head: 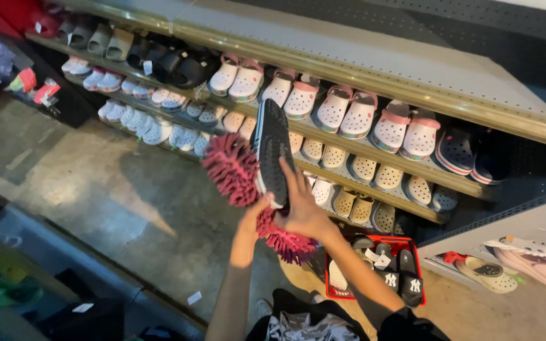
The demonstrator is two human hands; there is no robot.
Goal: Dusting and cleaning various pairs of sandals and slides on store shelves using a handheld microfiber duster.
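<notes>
Two hands [285, 211] on dark clog [272, 151]

Right hand [303, 211] grips dark clog [272, 151]; left hand [252, 216] holds pink duster [234, 169] against it; shoe shelves [374, 158] behind.

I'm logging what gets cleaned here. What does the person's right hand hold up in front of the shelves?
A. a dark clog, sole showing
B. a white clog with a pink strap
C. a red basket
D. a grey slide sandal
A: the right hand grips a dark clog with its ridged sole towards the camera, beside the pink fluffy duster.
</notes>
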